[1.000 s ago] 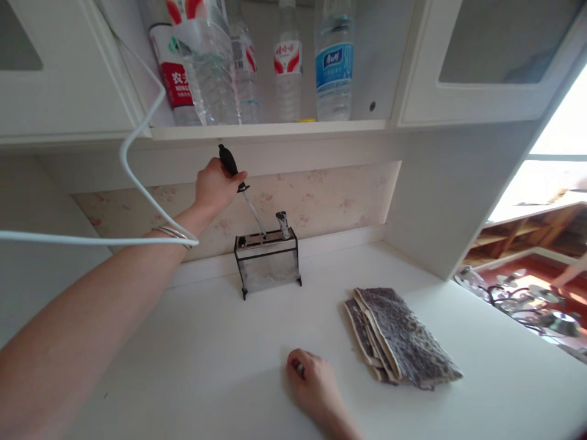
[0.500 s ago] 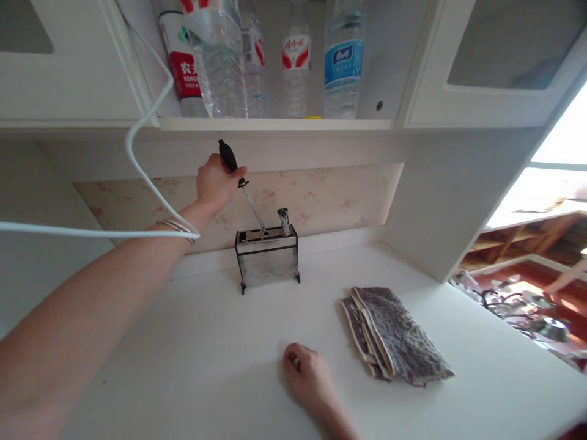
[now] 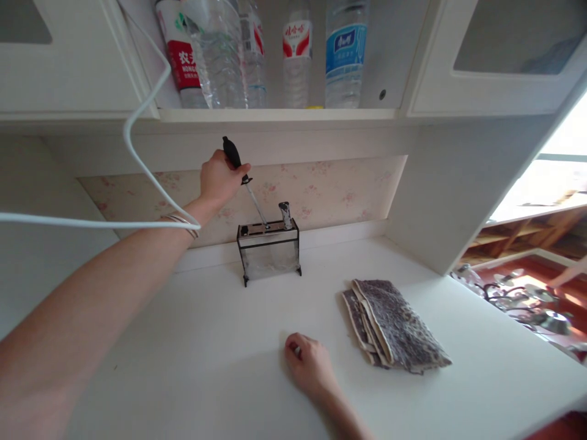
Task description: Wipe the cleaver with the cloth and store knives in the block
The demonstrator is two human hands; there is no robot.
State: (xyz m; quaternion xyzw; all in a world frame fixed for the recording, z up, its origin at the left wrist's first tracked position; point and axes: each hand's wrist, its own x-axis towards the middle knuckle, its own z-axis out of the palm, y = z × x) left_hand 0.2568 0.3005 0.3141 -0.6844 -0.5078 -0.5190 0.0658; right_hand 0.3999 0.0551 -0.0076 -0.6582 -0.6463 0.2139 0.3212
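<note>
My left hand is wrapped round the black handle of a sharpening steel. The steel's thin rod slants down, its lower end at a slot in the top of a knife block. This block has a dark frame and clear-looking sides, and stands on the white counter against the back wall. Another handle, grey and worn, belonging to a knife, sticks up from the block's right end. My right hand rests on the counter with its fingers curled in; nothing shows in it. A folded grey-brown towel lies to its right.
Above, an open cabinet shelf holds several plastic bottles. A white cable hangs from the cabinet and crosses in front of my left forearm. A side panel stands at right, with metal fittings beyond it.
The view has tipped slightly downward, so everything sits a little higher in the picture. My left hand keeps its hold on the sharpening steel; my right hand stays curled on the counter.
</note>
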